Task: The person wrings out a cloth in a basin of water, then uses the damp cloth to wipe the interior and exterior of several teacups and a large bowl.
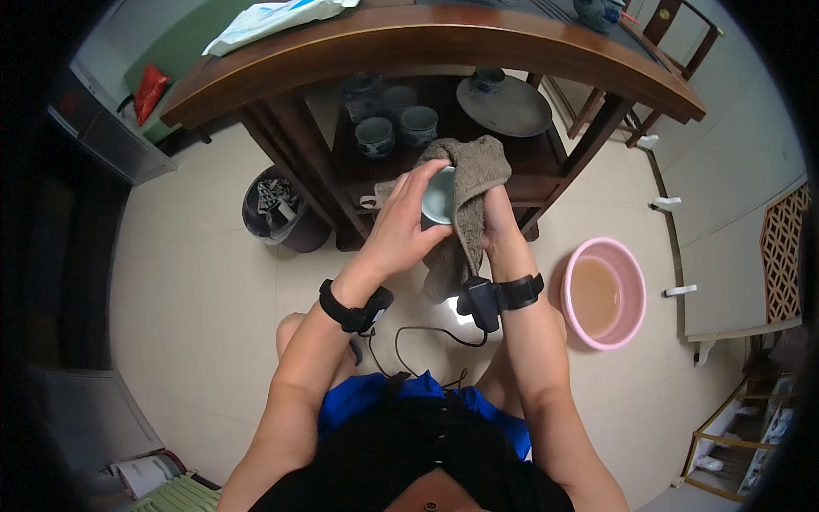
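Head view: left hand (403,224) curled around pale-blue-lined cup (437,200), fingers and thumb gripping its rim. Cup located before the dark wooden table (426,38), against brown towel (479,166). Right hand (498,220) supports towel; covered fingers, grip cannot be told. Pink basin (635,294), cloudy liquid inside, stands on floor, right.

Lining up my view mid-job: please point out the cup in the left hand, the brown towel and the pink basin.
Cup (438,198): head view, on its pale inside.
Brown towel (482,162): head view, on its upper fold.
Pink basin (631,292): head view, on its inner right wall.
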